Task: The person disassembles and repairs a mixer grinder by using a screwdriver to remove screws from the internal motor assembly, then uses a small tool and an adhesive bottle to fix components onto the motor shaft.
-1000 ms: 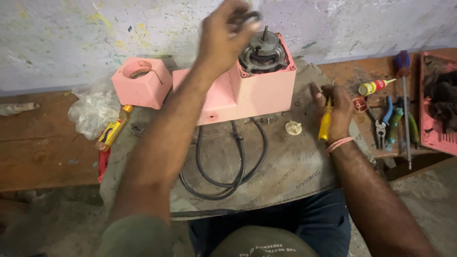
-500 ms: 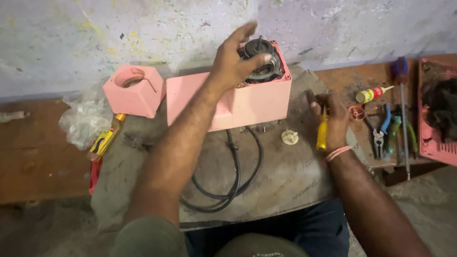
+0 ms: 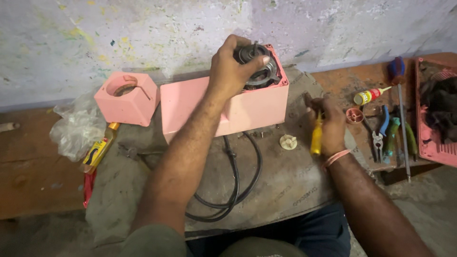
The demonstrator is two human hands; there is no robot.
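Observation:
A pink appliance housing (image 3: 247, 112) lies on its side on a grey stone slab (image 3: 285, 185). A dark round motor (image 3: 264, 71) sits in its right end. My left hand (image 3: 232, 66) grips the motor from above, thumb across its top. My right hand (image 3: 328, 121) rests on the slab to the right, closed around a yellow-handled screwdriver (image 3: 316, 135) that points down toward me. A black power cord (image 3: 238, 176) loops out from under the housing. A small white plastic gear (image 3: 288, 142) lies between the housing and my right hand.
A separate pink square cover (image 3: 126, 97) stands at the left, beside a crumpled clear plastic bag (image 3: 76, 126) and a yellow tube (image 3: 97, 150). On the right lie a glue bottle (image 3: 369, 96), pliers (image 3: 381, 131), a long blue-red screwdriver (image 3: 400, 104) and a pink tray (image 3: 440, 112).
My left hand has come down from above the housing and now grips the motor. The right hand keeps hold of the yellow screwdriver in about the same place.

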